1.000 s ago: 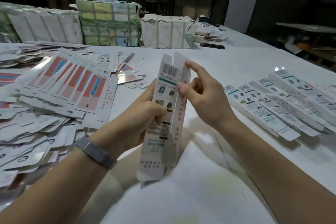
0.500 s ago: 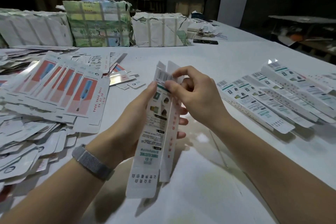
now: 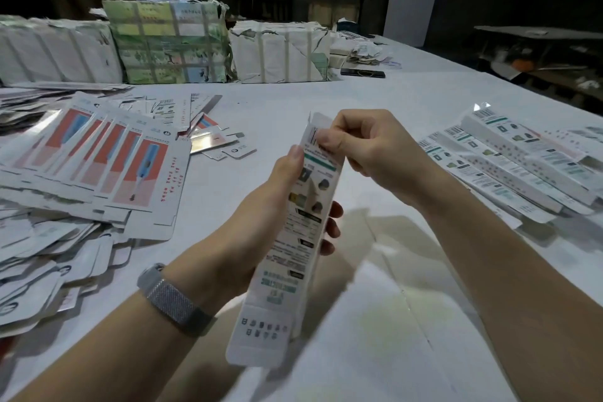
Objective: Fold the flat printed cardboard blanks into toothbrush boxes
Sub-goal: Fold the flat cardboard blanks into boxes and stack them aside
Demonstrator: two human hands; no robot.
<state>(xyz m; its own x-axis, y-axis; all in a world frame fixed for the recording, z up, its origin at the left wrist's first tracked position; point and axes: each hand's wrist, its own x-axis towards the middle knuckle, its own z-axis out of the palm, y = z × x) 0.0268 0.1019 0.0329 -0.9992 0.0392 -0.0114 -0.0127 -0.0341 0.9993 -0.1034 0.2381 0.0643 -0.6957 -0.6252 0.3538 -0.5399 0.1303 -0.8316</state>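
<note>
A long, narrow white printed cardboard box (image 3: 295, 238), half folded, is standing tilted above the white bench (image 3: 375, 320). The left hand (image 3: 261, 222) is gripping its middle; the right hand (image 3: 375, 147) is pinching its top flap. One box is being held; four or more folded ones (image 3: 509, 166) are lying right.

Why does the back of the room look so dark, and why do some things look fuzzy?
Head view: light falls on the white table while the room behind stays dark; the long printed cardboard box in the left hand casts soft shadows; the row of folded white boxes at the right edge looks smeared; the shiny silver card catches glare.
</note>
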